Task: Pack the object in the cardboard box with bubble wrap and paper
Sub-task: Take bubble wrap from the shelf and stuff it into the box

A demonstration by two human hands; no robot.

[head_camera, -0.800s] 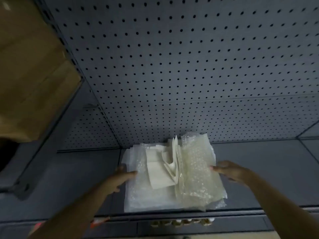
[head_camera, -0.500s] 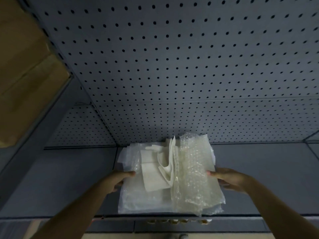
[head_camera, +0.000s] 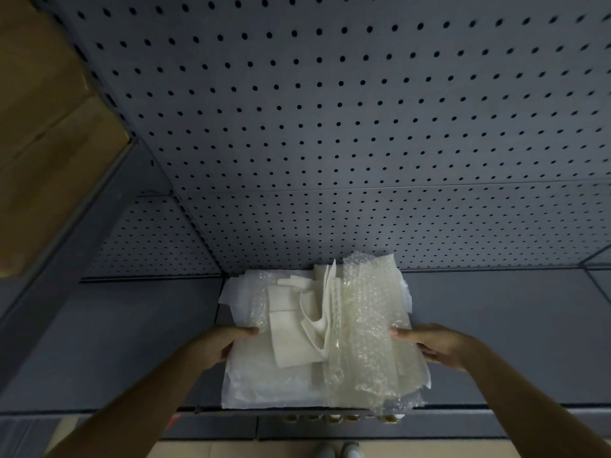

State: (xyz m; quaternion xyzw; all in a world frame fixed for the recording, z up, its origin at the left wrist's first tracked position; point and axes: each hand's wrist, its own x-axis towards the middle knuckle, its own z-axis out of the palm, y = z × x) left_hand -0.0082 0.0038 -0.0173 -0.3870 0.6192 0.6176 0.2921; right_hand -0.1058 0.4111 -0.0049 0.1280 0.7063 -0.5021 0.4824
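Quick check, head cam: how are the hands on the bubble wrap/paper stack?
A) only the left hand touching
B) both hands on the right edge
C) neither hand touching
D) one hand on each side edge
D: the left hand grips the left edge of the stack of bubble wrap and paper on the grey shelf, and the right hand grips its right edge.

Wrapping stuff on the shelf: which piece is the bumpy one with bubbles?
The clear bubble wrap sheet on the pile's right side, by the right hand. The white paper sheets beside it, nearer the left hand, are smooth and flat.
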